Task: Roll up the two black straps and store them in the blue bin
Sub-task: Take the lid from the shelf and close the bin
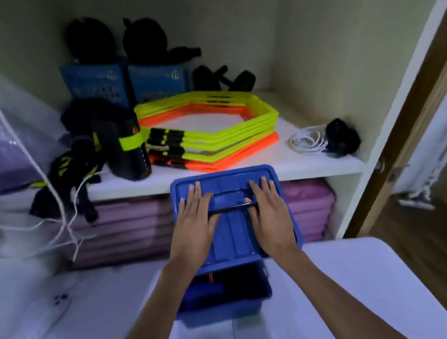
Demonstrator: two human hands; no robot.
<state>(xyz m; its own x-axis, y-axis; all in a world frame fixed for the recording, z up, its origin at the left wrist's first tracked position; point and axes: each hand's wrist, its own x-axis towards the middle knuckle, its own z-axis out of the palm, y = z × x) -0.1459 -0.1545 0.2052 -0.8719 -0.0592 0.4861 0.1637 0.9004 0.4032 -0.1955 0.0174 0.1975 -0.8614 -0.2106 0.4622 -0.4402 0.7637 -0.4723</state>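
Observation:
The blue bin (223,306) stands on a white table (340,295) in front of a cupboard. Its blue lid (235,240) lies on top, shifted toward the far side, so the near part of the bin is uncovered. The inside is dark; I make out a blue object and a bit of orange, but no strap clearly. My left hand (194,222) and my right hand (271,214) lie flat on the lid with fingers spread. Both thumbs hook the black handle bar (232,208) between them.
Behind the bin, a shelf (245,176) carries stacked yellow and orange hexagon rings (213,131), black gear with yellow bands (120,141), a coiled white cord (307,139) and blue boxes (125,83). Purple mats (129,229) lie below. White cables (56,214) hang at left.

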